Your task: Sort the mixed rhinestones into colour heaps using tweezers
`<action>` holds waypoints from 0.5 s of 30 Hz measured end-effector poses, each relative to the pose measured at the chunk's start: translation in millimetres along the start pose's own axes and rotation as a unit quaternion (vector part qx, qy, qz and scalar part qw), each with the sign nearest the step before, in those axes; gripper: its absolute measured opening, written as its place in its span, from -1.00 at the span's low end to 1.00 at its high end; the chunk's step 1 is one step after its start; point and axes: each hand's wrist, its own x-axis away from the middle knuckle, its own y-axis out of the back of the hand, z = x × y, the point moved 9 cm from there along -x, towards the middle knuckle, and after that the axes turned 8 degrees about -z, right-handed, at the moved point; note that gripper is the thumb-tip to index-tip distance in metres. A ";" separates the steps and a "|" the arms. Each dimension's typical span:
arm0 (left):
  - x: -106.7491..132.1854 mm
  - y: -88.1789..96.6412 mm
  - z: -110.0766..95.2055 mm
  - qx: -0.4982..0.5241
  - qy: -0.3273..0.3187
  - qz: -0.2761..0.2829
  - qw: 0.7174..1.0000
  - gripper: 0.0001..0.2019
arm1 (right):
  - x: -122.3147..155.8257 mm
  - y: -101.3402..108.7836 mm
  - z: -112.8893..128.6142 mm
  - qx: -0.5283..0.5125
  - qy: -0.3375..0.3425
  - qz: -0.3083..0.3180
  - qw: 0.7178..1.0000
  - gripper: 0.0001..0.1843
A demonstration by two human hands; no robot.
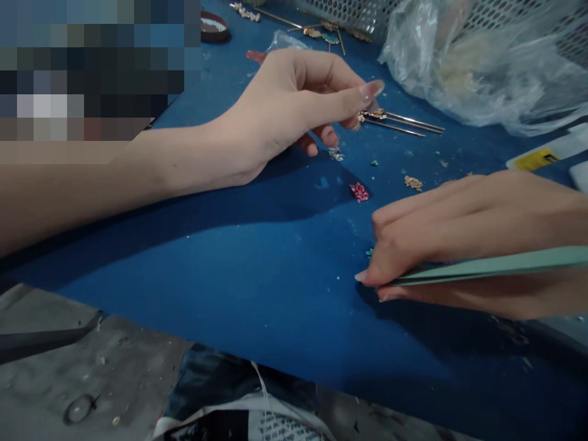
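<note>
My left hand (285, 104) pinches a gold two-pronged hairpin (395, 121) near its ornate head, and the long prongs point right. My right hand (459, 233) rests on the blue mat and grips pale green tweezers (487, 267), whose tips are hidden under my fingers. Between my hands lie small loose clusters: pink rhinestones (359, 192), silver pieces (335, 154) and gold pieces (413, 182). A tiny teal bead (369, 252) sits against my right fingers.
A blue work mat (257, 306) covers the grey table (92, 380). At the back are a perforated metal basket (367, 12), a clear plastic bag (468, 61), more gold hairpins (321, 27) and a dark round dish (214, 27). Black tweezers (41, 343) lie at lower left.
</note>
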 end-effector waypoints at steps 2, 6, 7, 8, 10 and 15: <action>0.3 -0.8 -0.3 -0.003 -0.001 0.000 1.000 -0.83 | 0.9 -0.8 -1.8 -0.003 -0.006 0.007 1.000 -0.93; 0.4 -0.9 0.5 -0.009 0.000 -0.002 1.000 -0.83 | 2.5 -2.4 -4.7 0.003 -0.021 0.017 1.000 -0.89; 0.4 -0.9 0.5 -0.010 -0.002 -0.002 1.000 -0.83 | 2.6 -2.6 -4.4 0.005 -0.021 0.017 1.000 -0.88; 0.4 -0.8 0.6 -0.012 -0.003 -0.002 1.000 -0.82 | 2.6 -2.9 -3.9 0.005 -0.020 0.016 1.000 -0.88; 0.3 -0.7 0.6 -0.013 -0.004 -0.002 1.000 -0.83 | 2.2 -3.7 -2.8 0.009 -0.019 0.014 1.000 -0.87; -0.5 -0.4 0.8 -0.013 0.008 -0.012 1.000 -0.83 | 2.0 -7.3 1.4 0.029 0.003 0.013 0.999 -0.89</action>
